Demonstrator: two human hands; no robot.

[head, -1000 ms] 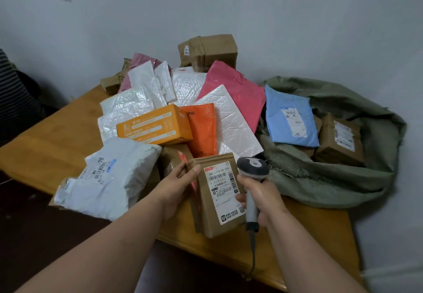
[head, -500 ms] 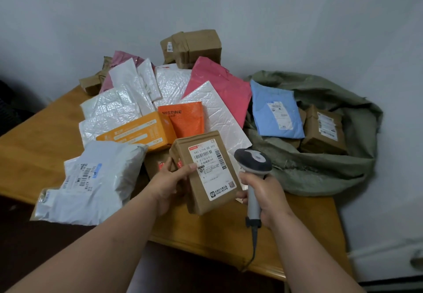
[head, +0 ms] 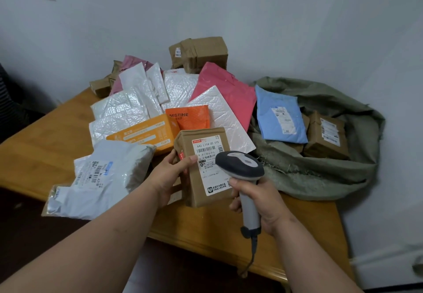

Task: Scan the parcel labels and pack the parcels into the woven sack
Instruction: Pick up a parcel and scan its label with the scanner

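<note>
My left hand grips a brown paper parcel by its left edge, holding it upright with its white barcode label facing me. My right hand is wrapped round the handle of a grey barcode scanner, whose head sits just in front of the label's lower right. The green woven sack lies open on the table to the right. Inside it are a blue mailer and a brown box.
A heap of parcels covers the wooden table: a white poly bag at front left, an orange box, an orange MISTINE pouch, white bubble mailers, a pink mailer, a brown box by the wall.
The brown parcel has been lifted and turned more upright toward me. The scanner head has come closer and now overlaps the label's lower right. The camera view shifted slightly.
</note>
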